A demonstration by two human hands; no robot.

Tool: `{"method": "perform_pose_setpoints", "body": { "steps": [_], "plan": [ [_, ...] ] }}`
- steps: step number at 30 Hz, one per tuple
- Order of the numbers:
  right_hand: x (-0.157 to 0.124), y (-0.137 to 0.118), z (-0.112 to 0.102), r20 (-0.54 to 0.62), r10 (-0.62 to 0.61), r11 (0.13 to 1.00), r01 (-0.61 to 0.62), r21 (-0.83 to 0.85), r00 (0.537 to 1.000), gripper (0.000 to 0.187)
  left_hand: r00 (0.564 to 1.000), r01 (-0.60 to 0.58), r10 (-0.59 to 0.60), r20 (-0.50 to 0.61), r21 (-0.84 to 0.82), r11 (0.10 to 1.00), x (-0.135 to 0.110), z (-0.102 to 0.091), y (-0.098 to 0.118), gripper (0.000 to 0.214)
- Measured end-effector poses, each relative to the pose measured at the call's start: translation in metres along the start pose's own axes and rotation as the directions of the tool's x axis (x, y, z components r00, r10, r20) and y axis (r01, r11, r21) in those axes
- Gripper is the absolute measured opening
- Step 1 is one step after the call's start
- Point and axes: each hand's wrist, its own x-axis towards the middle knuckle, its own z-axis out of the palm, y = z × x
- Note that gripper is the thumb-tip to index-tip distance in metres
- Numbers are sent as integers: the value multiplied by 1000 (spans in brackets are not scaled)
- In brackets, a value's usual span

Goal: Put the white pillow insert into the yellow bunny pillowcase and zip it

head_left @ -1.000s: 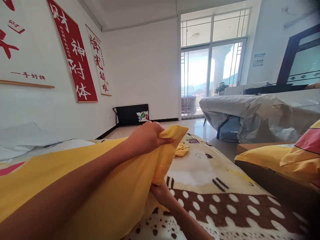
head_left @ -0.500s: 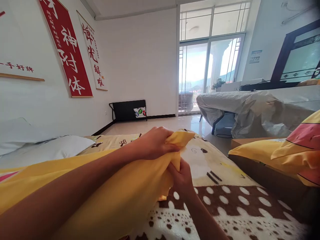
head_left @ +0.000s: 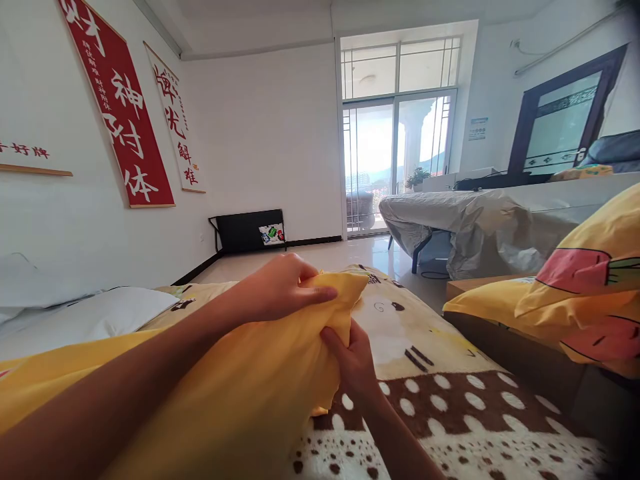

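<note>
The left hand [head_left: 281, 288], forearm slanting in, is closed on the cloth [head_left: 250, 393]; the right hand [head_left: 357, 363] pinches it lower down.

We have the cloth [head_left: 240, 387] over the blanket [head_left: 440, 397] before us, scrolls [head_left: 120, 120] on the wall [head_left: 30, 227] at left, a bundle [head_left: 530, 317] on a box [head_left: 525, 363] at right, and a table [head_left: 430, 207] beyond that box.

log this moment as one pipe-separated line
left hand: gripping yellow cloth near its corner | right hand: gripping its edge, lower | beneath: polka-dotted blanket | right side: printed yellow fabric
</note>
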Motion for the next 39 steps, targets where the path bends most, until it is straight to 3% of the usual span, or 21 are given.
{"method": "perform_pose_setpoints", "body": {
  "steps": [3,10,14,16,19,24,28,31,35,39],
  "plan": [
    [-1,-2,2,-11,-27,999,27,-35,1000,39,1000,-2,1,6,87,996,0,4,2,46],
    [-2,-6,-8,63,-70,984,79,-160,996,33,997,-52,50,54,32,998,-1,12,-2,33],
    [-3,-19,-12,118,-175,969,193,-156,977,37,992,-123,120,49,71,990,-3,22,-4,13],
    [-6,-22,-10,103,-146,977,160,-142,984,38,990,-139,136,45,68,988,-3,29,-4,7],
    [-7,-19,-8,76,-48,992,57,-111,996,34,991,-133,132,21,41,990,-1,37,-4,16],
    [-4,-8,-11,51,-23,999,24,-31,998,34,995,-61,71,-66,142,988,0,38,-9,52],
    [-4,-3,-10,-26,-13,1000,14,26,1000,38,995,-88,99,-32,253,963,-5,30,-15,43],
    [-6,-5,-8,-70,-31,999,33,35,997,39,997,-78,75,20,239,968,-7,26,-18,30],
    [-5,-7,-6,59,-66,991,73,-116,996,41,999,40,-40,34,-14,999,-3,14,-24,41],
    [7,13,-6,300,42,906,91,-414,953,27,982,185,-188,7,-205,961,-2,-7,-36,44]
  ]
}}
